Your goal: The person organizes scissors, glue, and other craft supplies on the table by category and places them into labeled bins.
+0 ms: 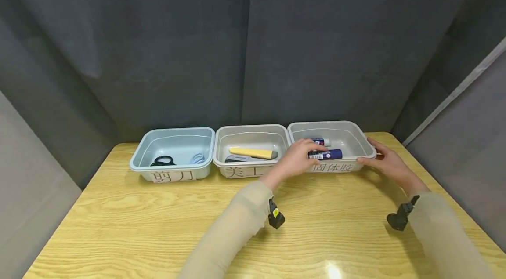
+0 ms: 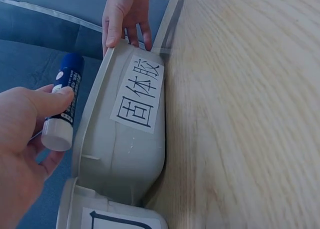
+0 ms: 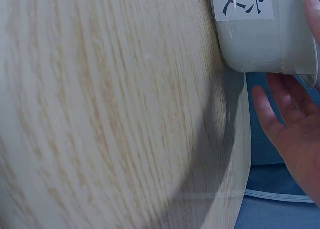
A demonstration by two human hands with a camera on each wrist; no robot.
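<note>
My left hand pinches a dark blue glue stick between thumb and fingers, over the front rim of the right-hand grey bin. In the left wrist view, the white end of the glue stick points towards the camera. Another glue stick with a white end lies in that bin, partly hidden by my hand. My right hand rests at the bin's right end. Its thumb is on the rim and its fairly straight fingers lie along the outer end wall.
A middle grey bin holds a yellow utility knife and a grey utility knife. On the left, a light blue bin contains black scissors and pale blue-handled scissors. Dark curtains stand behind the wooden table.
</note>
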